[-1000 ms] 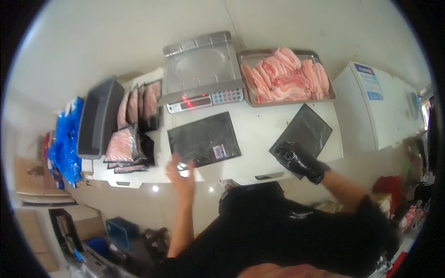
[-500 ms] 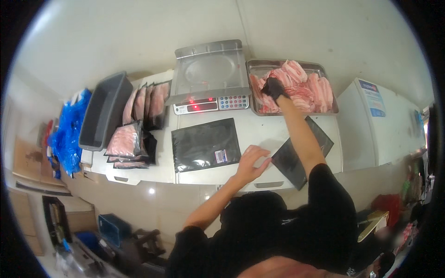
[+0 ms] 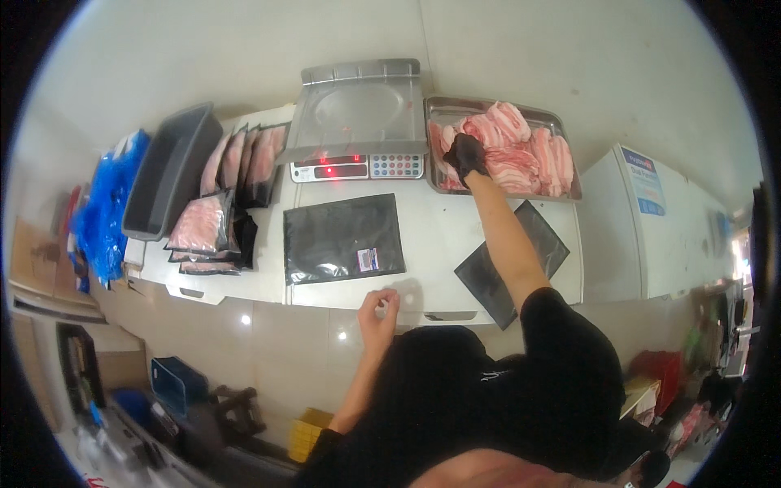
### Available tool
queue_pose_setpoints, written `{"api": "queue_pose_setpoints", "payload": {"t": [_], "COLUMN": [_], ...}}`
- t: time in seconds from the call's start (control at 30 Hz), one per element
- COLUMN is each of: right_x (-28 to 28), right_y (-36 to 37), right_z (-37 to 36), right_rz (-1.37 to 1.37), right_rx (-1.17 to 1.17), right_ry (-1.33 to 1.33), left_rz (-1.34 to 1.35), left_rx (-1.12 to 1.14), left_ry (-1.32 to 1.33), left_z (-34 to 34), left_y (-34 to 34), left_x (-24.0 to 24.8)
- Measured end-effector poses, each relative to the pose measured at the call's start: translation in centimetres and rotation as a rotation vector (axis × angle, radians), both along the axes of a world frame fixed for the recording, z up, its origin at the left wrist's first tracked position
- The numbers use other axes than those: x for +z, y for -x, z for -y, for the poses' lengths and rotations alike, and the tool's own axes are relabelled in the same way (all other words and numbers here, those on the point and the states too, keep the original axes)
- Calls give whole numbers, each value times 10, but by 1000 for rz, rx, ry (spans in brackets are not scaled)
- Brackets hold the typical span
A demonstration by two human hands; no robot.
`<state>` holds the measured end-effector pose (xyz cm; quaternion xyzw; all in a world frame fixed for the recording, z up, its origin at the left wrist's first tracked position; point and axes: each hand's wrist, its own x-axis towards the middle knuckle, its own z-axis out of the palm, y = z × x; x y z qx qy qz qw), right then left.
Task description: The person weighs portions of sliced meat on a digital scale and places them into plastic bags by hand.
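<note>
My right hand (image 3: 466, 156), in a black glove, reaches into the left side of a metal tray (image 3: 504, 193). Its fingers close on raw pork belly slices (image 3: 508, 163); the fingertips are partly hidden. My left hand (image 3: 379, 315) is bare and held near the table's front edge, its fingers curled in with nothing visible in them. Just beyond it lies a flat black vacuum bag (image 3: 338, 236) with a small label at its lower right. Under my right forearm, a second black vacuum bag (image 3: 541, 236) lies at a slant, one corner over the table's front edge.
A digital scale (image 3: 355, 167) with a metal pan stands left of the tray. Several packed meat bags (image 3: 199, 224) lie beside a grey bin (image 3: 167, 183). Blue plastic (image 3: 114, 207) is at the far left, a white chest (image 3: 626, 224) right of the white table (image 3: 431, 272).
My left hand has drawn back toward me and left, away from the slanted bag, and its fingers have curled in. My right hand stays at the meat. The whole view has shifted slightly.
</note>
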<state>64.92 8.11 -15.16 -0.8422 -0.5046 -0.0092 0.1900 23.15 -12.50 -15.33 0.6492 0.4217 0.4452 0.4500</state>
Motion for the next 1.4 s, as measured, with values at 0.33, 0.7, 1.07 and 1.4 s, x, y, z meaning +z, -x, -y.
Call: {"api": "queue_pose_setpoints", "payload": {"t": [0.33, 0.7, 1.07, 1.4], "right_x": [-34, -8, -38, -88], "right_y": [-17, -4, -41, -114], "right_z": [3, 46, 35, 10], "right_rz": [305, -195, -372, -385], "right_rx": [115, 175, 259, 169], "right_ry": [-90, -342, -272, 77], "left_rz": [-317, -499, -338, -312], "left_rx": [5, 98, -156, -149], "left_ry": [-294, -371, -415, -384], "left_z": [-76, -97, -76, -42], "left_y": [-64, -72, -61, -62], "left_x": [-9, -38, 7, -22]}}
